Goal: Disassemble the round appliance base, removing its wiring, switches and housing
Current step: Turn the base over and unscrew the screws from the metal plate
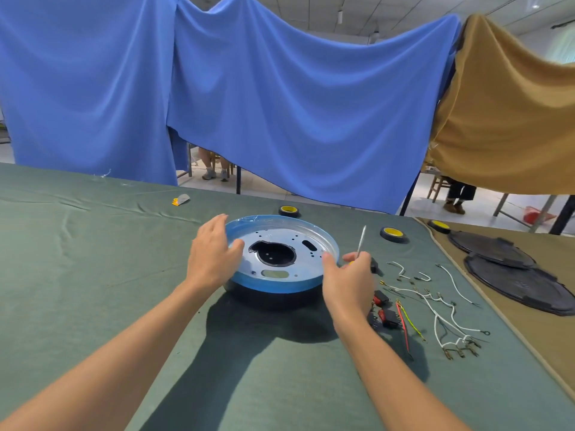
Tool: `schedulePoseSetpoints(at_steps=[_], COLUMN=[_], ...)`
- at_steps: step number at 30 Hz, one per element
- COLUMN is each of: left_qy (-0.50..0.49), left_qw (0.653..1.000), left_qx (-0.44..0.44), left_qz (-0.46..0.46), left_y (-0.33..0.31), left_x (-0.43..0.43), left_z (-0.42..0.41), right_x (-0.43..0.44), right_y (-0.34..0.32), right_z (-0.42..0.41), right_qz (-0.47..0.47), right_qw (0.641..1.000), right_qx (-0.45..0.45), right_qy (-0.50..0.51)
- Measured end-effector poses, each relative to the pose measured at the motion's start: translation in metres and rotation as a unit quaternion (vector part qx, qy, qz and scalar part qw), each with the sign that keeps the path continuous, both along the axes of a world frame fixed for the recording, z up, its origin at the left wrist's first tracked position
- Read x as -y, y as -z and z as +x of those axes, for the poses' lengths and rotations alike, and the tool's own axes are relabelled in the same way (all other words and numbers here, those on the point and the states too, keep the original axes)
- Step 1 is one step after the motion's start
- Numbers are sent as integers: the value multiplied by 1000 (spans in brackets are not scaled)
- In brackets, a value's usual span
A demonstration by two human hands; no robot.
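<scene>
The round base point(281, 265) sat mid-desk point(93, 275). The left grip point(211, 256) lay against its left rim; the right grip point(348, 281), at its right rim, held a screwdriver point(361, 241) pointing up. Right of the base lay switches point(385, 309), then loose wires point(435, 303). Behind it sat two tape rolls point(289, 210). Far right, two discs point(494, 247) overlapped.
</scene>
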State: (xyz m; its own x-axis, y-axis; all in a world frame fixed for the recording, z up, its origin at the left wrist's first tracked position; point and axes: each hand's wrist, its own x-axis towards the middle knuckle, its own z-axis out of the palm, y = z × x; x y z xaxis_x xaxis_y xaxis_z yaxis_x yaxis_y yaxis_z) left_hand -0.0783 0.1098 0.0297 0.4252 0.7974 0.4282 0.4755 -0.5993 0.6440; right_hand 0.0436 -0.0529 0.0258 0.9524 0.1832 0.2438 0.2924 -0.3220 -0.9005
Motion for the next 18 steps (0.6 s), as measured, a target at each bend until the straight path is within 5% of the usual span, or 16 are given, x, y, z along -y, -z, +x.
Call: schedulePoseSetpoints(at_steps=[5, 10, 18], left_qy=[129, 90, 122], left_qw=[979, 985, 965], left_qx=[-139, -149, -183], left_qz=[71, 2, 143], left_y=[-2, -11, -22], left_x=[6, 31, 24], left_z=[3, 2, 10], right_x=[-5, -7, 10], right_y=[9, 5, 4], right_z=[-15, 13, 30], right_qz=[-45, -12, -50], right_qw=[997, 998, 993], right_qx=[-30, -40, -37], right_qy=[-50, -51, -101])
